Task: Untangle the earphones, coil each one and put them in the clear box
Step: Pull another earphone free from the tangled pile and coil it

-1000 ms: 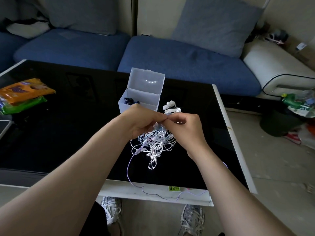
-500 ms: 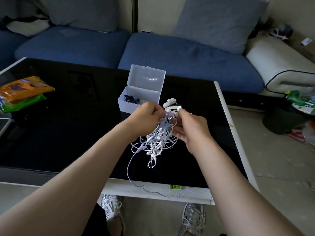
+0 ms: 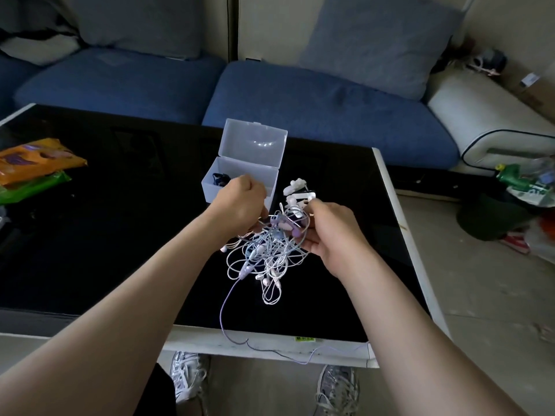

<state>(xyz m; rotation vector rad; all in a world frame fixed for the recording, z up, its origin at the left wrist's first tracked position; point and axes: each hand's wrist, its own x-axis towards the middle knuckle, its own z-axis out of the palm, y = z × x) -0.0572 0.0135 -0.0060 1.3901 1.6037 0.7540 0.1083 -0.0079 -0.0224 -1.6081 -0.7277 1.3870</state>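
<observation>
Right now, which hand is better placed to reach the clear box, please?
Probably left: the left hand is nearest the open clear box; the right hand sits farther right. Both grip the earphones.

Orange packet point(image 3: 36, 157), green packet point(image 3: 33, 187) on black table point(image 3: 90, 250); blue sofa point(image 3: 300, 109) behind

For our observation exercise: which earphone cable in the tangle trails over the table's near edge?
The lavender cable: it alone leaves the tangle and runs down over the table's white near edge; the white cables are all bunched together.
</observation>
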